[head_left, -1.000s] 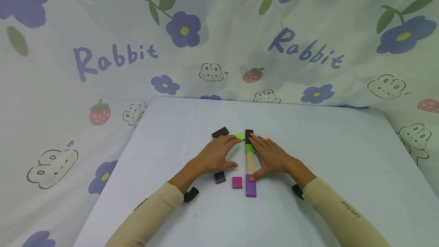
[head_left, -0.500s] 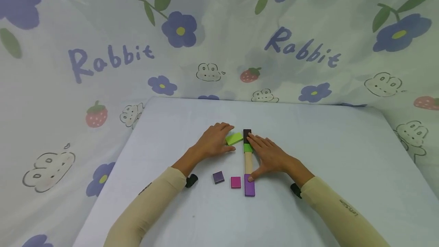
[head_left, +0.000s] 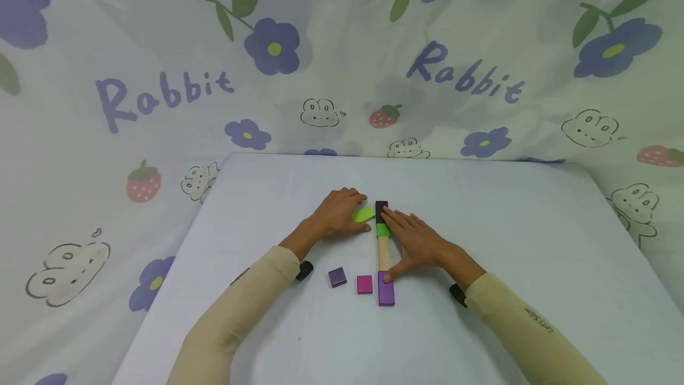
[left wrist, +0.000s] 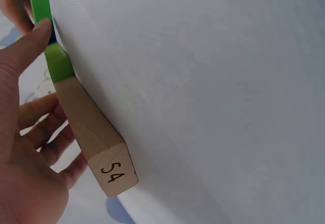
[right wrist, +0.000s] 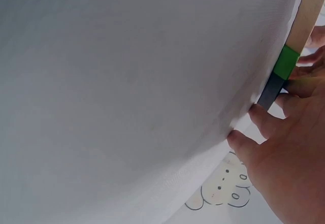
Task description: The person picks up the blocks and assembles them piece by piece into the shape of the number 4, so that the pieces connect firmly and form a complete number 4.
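While lime-tipped wooden block (head_left: 363, 215) is framed by relaxed left hand (head_left: 336, 212), tip towards black-green-beige-purple wooden row (head_left: 384, 253), row is touched by straight-fingered right hand (head_left: 421, 240).

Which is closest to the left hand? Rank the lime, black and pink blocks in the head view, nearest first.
1. Lime block: between thumb and fingers of the left hand.
2. Black block: just right of that.
3. Pink block: farthest, lowest in view.

a white tabletop (head_left: 507, 224) before a pale cloth backdrop (head_left: 160, 22) (blue flowers (head_left: 272, 46), strawberries (head_left: 143, 184), sketchy rabbits (head_left: 319, 114))
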The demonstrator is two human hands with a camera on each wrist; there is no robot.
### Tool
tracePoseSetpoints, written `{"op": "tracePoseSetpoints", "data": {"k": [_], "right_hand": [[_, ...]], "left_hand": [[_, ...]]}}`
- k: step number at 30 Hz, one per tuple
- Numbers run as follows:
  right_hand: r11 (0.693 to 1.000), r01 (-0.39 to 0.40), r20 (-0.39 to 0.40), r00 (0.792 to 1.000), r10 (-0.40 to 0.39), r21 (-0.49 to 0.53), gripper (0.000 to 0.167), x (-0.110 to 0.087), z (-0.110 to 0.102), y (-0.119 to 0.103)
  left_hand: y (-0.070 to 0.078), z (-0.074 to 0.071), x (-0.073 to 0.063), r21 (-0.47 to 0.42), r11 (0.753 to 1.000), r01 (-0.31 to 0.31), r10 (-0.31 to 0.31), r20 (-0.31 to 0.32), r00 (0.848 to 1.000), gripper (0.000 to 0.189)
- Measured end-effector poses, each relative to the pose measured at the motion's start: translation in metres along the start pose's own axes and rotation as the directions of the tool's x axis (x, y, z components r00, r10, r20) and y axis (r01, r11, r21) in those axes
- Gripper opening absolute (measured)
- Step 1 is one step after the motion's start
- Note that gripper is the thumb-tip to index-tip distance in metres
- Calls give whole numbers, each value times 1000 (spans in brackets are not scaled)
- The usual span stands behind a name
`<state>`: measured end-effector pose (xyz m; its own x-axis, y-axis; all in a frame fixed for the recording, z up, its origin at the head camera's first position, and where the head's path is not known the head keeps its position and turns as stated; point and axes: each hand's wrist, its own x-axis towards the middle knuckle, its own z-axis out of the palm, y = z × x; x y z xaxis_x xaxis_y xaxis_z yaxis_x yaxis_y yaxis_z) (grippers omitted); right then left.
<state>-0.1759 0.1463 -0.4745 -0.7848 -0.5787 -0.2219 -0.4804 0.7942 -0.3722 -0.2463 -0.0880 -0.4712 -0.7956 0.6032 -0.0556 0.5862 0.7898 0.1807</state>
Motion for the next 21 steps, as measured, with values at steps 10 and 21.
{"op": "tracePoseSetpoints", "data": {"k": [10,21], "right_hand": [[1000,-8,5,1000,8,-2,143,0,0,-1],[1000,-3,5,1000,3,-7,142,0,0,-1]], "left_hand": [[-3,4,3,-47,999,20,-19,8,1000,51],[-1,0,-1,-46,999,-3,3,3,1000,46]]}}
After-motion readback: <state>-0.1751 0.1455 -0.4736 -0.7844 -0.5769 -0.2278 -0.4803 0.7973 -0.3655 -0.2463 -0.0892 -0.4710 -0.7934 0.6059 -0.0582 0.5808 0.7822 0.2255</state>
